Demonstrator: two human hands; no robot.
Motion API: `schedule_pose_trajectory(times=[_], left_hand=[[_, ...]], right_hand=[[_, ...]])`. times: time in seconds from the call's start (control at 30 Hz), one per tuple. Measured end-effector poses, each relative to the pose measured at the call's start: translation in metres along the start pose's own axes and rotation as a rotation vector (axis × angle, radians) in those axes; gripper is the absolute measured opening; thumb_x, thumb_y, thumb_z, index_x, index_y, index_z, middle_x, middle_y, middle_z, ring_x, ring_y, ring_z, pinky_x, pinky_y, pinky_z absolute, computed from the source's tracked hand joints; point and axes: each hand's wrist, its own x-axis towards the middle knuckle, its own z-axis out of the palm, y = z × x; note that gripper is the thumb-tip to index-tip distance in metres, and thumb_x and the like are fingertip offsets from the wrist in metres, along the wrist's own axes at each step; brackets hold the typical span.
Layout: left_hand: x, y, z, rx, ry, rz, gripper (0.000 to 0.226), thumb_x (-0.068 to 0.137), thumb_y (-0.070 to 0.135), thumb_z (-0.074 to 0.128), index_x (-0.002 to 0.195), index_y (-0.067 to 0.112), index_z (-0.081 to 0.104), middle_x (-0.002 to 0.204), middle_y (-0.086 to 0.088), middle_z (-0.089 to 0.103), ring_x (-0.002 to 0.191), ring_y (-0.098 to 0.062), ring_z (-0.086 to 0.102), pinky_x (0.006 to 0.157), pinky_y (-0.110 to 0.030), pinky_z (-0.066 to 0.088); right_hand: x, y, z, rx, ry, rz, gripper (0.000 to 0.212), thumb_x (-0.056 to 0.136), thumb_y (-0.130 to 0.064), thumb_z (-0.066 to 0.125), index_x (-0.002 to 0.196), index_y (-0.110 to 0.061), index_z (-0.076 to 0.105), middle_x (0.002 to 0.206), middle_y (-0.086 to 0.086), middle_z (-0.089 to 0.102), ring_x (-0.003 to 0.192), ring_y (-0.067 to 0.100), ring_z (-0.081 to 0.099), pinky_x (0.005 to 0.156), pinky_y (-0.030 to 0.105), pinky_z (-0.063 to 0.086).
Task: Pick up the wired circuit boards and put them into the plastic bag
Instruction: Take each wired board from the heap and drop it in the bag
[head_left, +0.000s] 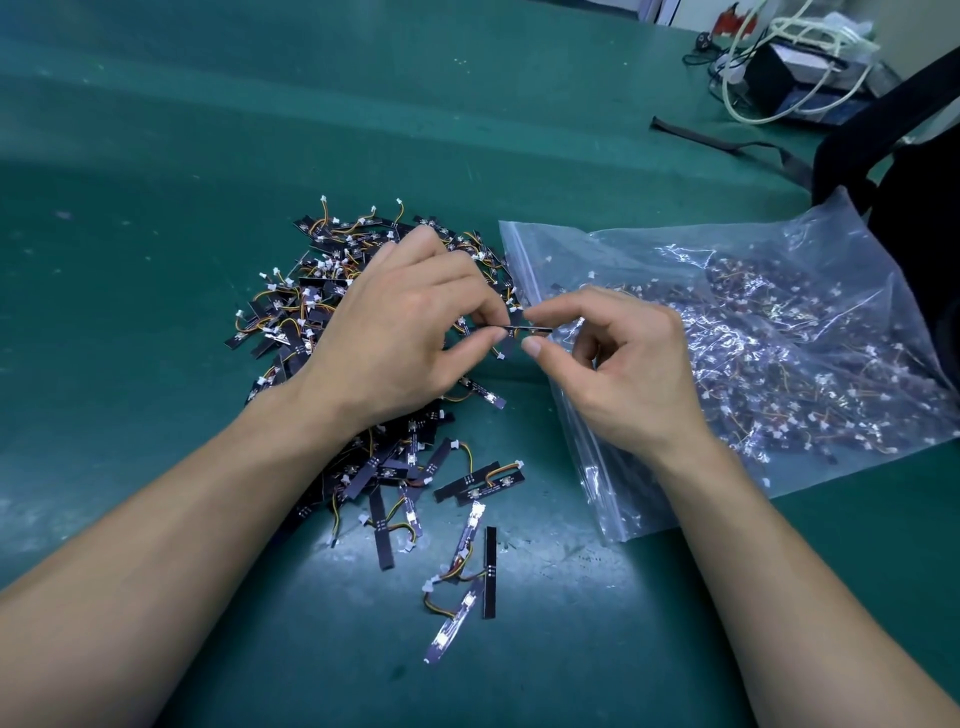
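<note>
A heap of small black wired circuit boards with orange-yellow wires and white plugs lies on the green table. My left hand is above the heap and pinches one narrow board at its left end. My right hand is just to the right, thumb and forefinger curled at the board's other end; whether they grip it I cannot tell. A clear zip plastic bag, holding many boards, lies to the right under my right hand, its zip edge facing the heap.
Loose boards lie scattered near the table's front. A black bag with a strap stands at the right edge. A box tangled in white cables sits at the back right.
</note>
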Motion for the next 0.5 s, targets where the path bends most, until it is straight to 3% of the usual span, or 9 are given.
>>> schedule_pose_trajectory(times=[0.13, 0.33, 0.5], left_hand=[[0.0001, 0.0009, 0.0006, -0.004, -0.007, 0.003, 0.009, 0.092, 0.026, 0.072, 0.090, 0.017, 0.074, 0.087, 0.005, 0.068, 0.082, -0.024, 0.047, 0.072, -0.051, 0.046], [-0.0011, 0.0023, -0.0009, -0.012, -0.013, -0.015, 0.016, 0.090, 0.033, 0.072, 0.095, 0.018, 0.075, 0.092, 0.006, 0.069, 0.086, -0.025, 0.049, 0.074, -0.051, 0.047], [-0.0011, 0.0042, -0.0003, -0.029, 0.015, -0.016, 0.013, 0.092, 0.029, 0.072, 0.087, 0.017, 0.074, 0.086, 0.004, 0.068, 0.082, -0.024, 0.049, 0.073, -0.050, 0.047]], right_hand=[[0.0006, 0.0000, -0.0001, 0.001, 0.003, -0.026, 0.008, 0.081, -0.012, 0.080, 0.087, -0.018, 0.078, 0.074, -0.026, 0.061, 0.050, 0.012, 0.050, 0.055, 0.010, 0.034], [0.0012, 0.0013, -0.0020, -0.007, 0.037, -0.053, 0.006, 0.083, -0.008, 0.081, 0.085, -0.014, 0.078, 0.075, -0.028, 0.059, 0.054, 0.000, 0.048, 0.057, 0.008, 0.032], [0.0003, -0.0014, -0.0015, 0.005, 0.052, -0.026, 0.006, 0.083, -0.011, 0.080, 0.086, -0.015, 0.078, 0.068, -0.028, 0.056, 0.050, 0.005, 0.045, 0.056, 0.010, 0.032]])
